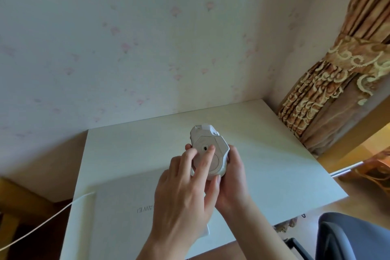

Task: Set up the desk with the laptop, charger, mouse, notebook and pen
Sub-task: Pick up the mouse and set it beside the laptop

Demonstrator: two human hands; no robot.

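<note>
Right hand grasps the upturned mouse above the bench, long axis pointing away; left hand, fingers loose, touches its underside.

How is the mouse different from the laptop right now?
The mouse is held up in the air, while the laptop lies flat on the desk. The mouse is turned bottom-up, with the left hand touching its underside and the right hand cradling it; the laptop sits lid-up and closed, with no hand gripping it. The mouse is small and rounded; the laptop is wide and flat. Both are pale, whitish.
</note>
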